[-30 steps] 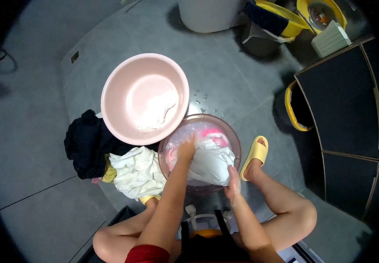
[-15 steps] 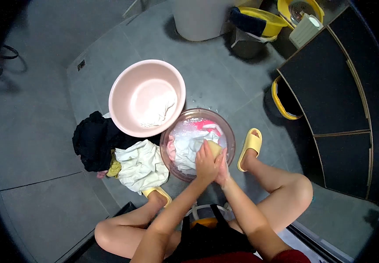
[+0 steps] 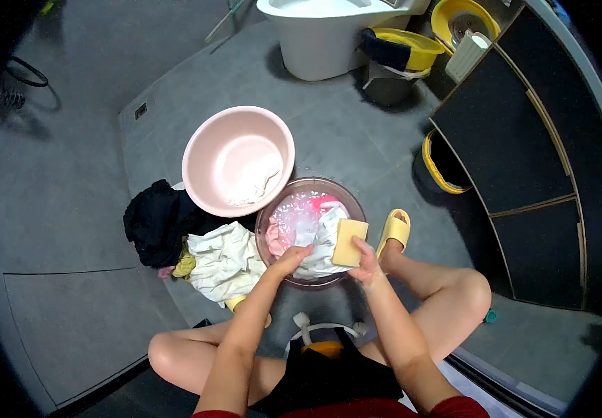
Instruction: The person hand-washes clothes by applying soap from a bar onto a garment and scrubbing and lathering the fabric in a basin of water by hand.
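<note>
A yellowish bar of laundry soap (image 3: pixel 350 243) is gripped by its right side in my right hand (image 3: pixel 366 263), above the brownish see-through basin (image 3: pixel 313 281). In that basin lies a wet white garment (image 3: pixel 322 245), beside a light pink cloth (image 3: pixel 273 235) and a bright pink piece (image 3: pixel 324 202) in sudsy water. My left hand (image 3: pixel 292 260) is at the basin's near left rim, thumb and fingers closed at the edge of the white garment; its fingertips are partly hidden.
A pale pink basin (image 3: pixel 203 164) with a white cloth stands up and left. Dark clothes (image 3: pixel 153 221) and a white garment (image 3: pixel 224 263) lie on the floor at left. A toilet (image 3: pixel 315 45), yellow-rimmed bins (image 3: pixel 426 164) and dark cabinets (image 3: pixel 524 153) stand beyond.
My hands were together around the soap; now they are apart. The left has moved left to the garment's edge, and the right holds the soap alone, its broad face showing.
</note>
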`<state>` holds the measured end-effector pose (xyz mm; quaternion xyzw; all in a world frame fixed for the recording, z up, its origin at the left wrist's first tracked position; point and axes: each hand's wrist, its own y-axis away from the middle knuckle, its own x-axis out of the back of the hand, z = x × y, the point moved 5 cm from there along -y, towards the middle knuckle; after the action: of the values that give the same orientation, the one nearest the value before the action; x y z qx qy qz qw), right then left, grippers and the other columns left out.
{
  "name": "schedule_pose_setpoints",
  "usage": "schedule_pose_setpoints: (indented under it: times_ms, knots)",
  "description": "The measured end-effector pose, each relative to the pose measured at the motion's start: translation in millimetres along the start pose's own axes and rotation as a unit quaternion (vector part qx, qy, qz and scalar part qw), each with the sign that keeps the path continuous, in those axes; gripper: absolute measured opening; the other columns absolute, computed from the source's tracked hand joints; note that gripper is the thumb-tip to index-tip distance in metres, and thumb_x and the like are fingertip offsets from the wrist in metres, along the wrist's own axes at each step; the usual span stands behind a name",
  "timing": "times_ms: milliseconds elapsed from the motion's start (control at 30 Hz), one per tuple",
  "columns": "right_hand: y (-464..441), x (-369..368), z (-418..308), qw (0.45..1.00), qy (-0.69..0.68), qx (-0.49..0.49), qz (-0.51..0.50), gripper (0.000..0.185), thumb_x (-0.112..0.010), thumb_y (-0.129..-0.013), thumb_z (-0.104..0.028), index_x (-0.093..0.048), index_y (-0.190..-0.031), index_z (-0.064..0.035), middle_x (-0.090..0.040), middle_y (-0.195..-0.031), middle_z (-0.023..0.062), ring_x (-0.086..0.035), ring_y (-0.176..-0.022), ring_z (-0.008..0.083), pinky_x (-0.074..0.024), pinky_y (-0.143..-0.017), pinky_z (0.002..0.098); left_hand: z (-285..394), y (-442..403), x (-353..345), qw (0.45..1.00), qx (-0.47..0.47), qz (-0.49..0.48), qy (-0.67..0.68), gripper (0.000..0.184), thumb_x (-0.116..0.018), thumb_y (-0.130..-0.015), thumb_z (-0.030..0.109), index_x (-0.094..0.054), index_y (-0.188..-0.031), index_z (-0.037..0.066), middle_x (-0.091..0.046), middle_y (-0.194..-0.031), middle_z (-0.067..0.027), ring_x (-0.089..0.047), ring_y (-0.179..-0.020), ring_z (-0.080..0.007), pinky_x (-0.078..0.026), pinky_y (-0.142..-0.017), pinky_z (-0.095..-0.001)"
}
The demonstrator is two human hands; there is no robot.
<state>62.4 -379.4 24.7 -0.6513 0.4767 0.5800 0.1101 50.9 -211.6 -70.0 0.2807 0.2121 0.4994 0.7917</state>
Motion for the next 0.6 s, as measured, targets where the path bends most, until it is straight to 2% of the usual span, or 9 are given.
schedule_pose_setpoints:
  times_ms: [67, 100, 200, 300, 367, 400, 433, 500, 600]
  knots:
    - [0, 5, -4, 1.000, -0.010, -0.002, 0.027, 0.051, -0.046, -0.084, -0.042, -0.042, -0.120, -0.0067, -0.053, -0.111, 0.0080, -0.052, -0.101, 0.0225, -0.0419, -0.086, 0.0365, 3, 10, 0, 0.999, -0.028, -0.009, 0.015, 0.043, -0.051, -0.081, 0.027, -0.048, -0.113, -0.003, -0.056, -0.105, -0.0113, -0.054, -0.091, -0.0187, -0.041, -0.083, -0.0298]
    - [1, 9, -7, 0.997, 0.047, 0.000, 0.060, 0.052, -0.045, -0.084, -0.044, -0.042, -0.120, -0.0068, -0.053, -0.111, 0.0079, -0.052, -0.101, 0.0216, -0.0419, -0.086, 0.0357, 11, 15, -1, 0.977, -0.059, -0.008, 0.204, 0.043, -0.051, -0.079, 0.023, -0.047, -0.114, -0.002, -0.055, -0.106, -0.0120, -0.055, -0.092, -0.0196, -0.041, -0.084, -0.0304]
    - [1, 11, -1, 0.959, 0.226, 0.004, 0.169, 0.052, -0.046, -0.084, -0.046, -0.044, -0.118, -0.0060, -0.052, -0.109, 0.0075, -0.053, -0.095, 0.0162, -0.0434, -0.081, 0.0291, 46, 58, -10, 0.780, -0.121, 0.029, 0.613, 0.036, -0.053, -0.070, 0.006, -0.052, -0.104, -0.003, -0.059, -0.097, -0.0115, -0.058, -0.085, -0.0228, -0.044, -0.083, -0.0338]
    - [-4, 3, 25, 0.932, 0.302, 0.061, 0.192, 0.052, -0.044, -0.085, -0.045, -0.044, -0.117, -0.0050, -0.053, -0.105, 0.0065, -0.053, -0.091, 0.0152, -0.0438, -0.078, 0.0282, 68, 81, -39, 0.840, -0.184, 0.124, 0.495, 0.026, -0.058, -0.068, 0.006, -0.058, -0.093, -0.001, -0.059, -0.095, -0.0106, -0.056, -0.088, -0.0228, -0.044, -0.080, -0.0342]
    - [0, -6, 38, 0.961, 0.223, 0.037, 0.160, 0.054, -0.043, -0.084, -0.049, -0.045, -0.117, -0.0064, -0.054, -0.099, 0.0050, -0.053, -0.086, 0.0149, -0.0440, -0.074, 0.0289, 67, 88, -66, 0.945, -0.204, 0.217, 0.133, 0.011, -0.060, -0.066, 0.007, -0.059, -0.076, 0.003, -0.059, -0.081, -0.0078, -0.055, -0.079, -0.0231, -0.042, -0.076, -0.0348]
    - [-1, -10, 45, 0.981, 0.156, 0.002, 0.114, 0.054, -0.043, -0.084, -0.050, -0.045, -0.117, -0.0070, -0.054, -0.099, 0.0045, -0.053, -0.085, 0.0148, -0.0441, -0.074, 0.0291, 95, 111, -79, 0.848, -0.391, 0.357, -0.027, 0.011, -0.063, -0.063, 0.012, -0.055, -0.062, 0.005, -0.053, -0.065, -0.0069, -0.051, -0.066, -0.0235, -0.038, -0.071, -0.0355]
    - [0, -14, 52, 0.993, 0.088, -0.033, 0.068, 0.055, -0.043, -0.083, -0.051, -0.045, -0.117, -0.0077, -0.054, -0.098, 0.0039, -0.053, -0.085, 0.0148, -0.0442, -0.073, 0.0293, 108, 121, -90, 0.820, -0.430, 0.311, -0.216, 0.019, -0.065, -0.060, 0.016, -0.049, -0.057, 0.006, -0.049, -0.065, -0.0097, -0.048, -0.065, -0.0256, -0.035, -0.070, -0.0371]
    - [5, -20, 61, 0.993, 0.090, -0.013, 0.069, 0.054, -0.040, -0.084, -0.051, -0.044, -0.117, -0.0082, -0.052, -0.105, 0.0039, -0.051, -0.092, 0.0147, -0.0423, -0.079, 0.0293, 109, 124, -85, 0.797, -0.440, 0.313, -0.271, 0.023, -0.066, -0.062, 0.019, -0.047, -0.062, 0.006, -0.051, -0.074, -0.0106, -0.047, -0.075, -0.0251, -0.033, -0.076, -0.0372]
    - [17, -39, 73, 0.995, 0.087, -0.005, 0.053, 0.049, -0.036, -0.089, -0.043, -0.034, -0.126, -0.0108, -0.046, -0.118, 0.0049, -0.044, -0.106, 0.0173, -0.0343, -0.092, 0.0308, 114, 132, -51, 0.769, -0.385, 0.495, -0.128, 0.027, -0.062, -0.069, 0.022, -0.052, -0.088, 0.004, -0.053, -0.086, -0.0101, -0.045, -0.089, -0.0252, -0.034, -0.081, -0.0377]
